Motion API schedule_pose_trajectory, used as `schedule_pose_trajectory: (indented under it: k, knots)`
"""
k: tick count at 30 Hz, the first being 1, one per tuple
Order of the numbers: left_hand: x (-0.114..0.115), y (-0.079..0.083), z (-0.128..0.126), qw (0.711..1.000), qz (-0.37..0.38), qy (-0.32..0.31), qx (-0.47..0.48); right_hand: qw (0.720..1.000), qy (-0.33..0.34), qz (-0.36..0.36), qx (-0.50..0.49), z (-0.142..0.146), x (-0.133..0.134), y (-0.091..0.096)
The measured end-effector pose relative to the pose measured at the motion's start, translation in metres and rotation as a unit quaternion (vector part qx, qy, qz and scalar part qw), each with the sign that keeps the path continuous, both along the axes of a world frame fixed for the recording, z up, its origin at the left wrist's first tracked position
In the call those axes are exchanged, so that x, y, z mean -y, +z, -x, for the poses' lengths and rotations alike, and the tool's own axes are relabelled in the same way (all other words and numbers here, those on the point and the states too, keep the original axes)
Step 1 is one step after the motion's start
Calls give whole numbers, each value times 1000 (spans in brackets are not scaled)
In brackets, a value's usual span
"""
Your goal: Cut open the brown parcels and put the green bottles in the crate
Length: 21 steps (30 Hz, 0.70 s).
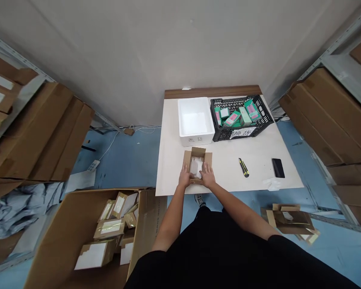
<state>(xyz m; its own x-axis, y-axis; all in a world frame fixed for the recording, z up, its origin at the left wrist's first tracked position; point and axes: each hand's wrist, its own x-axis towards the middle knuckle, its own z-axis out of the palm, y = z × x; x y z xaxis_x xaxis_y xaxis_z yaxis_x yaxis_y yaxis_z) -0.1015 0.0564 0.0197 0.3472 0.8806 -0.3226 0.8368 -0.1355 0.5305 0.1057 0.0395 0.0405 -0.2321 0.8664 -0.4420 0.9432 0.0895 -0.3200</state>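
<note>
A small cardboard box (pixel 196 151) stands on the table with its flaps folded outward. Inside it lies a whitish, translucent wrapped item (pixel 196 166), whose contents I cannot make out. My left hand (pixel 185 176) grips the left side of the box, fingers along the flap and thumb over the inside. On the opposite side, my right hand (pixel 207 175) holds the box in the same way, its thumb close to the wrapping.
Behind the box are a white foam bin (pixel 195 139) and a black crate (pixel 218 134) of green-and-pink boxes. A yellow-black utility knife (pixel 243 167) and a phone (pixel 278 167) lie right. A large carton (pixel 63 228) of parcels stands lower left; an open box (pixel 291 222) lies on the floor.
</note>
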Motion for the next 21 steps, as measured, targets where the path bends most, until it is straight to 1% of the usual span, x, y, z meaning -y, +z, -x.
schedule_pose_trajectory:
  k: [3,5,7,10,13,16,19,21]
  knots:
    - [15,1,-16,1000,-14,26,5,1000,-4,-9,-12,-12,8,2]
    - [28,3,-33,998,-39,48,2,999,-12,-25,-27,-27,16,4]
    - [41,7,-56,996,-69,60,-5,998,-28,-44,-47,-48,27,4]
    - [54,22,-99,994,-100,39,-7,991,-62,-84,-83,-91,46,7]
    - [61,44,-149,992,-124,-1,-1,977,-98,-149,-116,-142,67,16]
    - [63,69,-208,989,-143,-44,11,959,-147,-206,-126,-199,90,31]
    - [69,88,-276,982,-158,-100,24,941,-204,-246,-115,-260,120,48]
    - [76,96,-325,975,-168,-143,35,927,-244,-265,-107,-302,145,58]
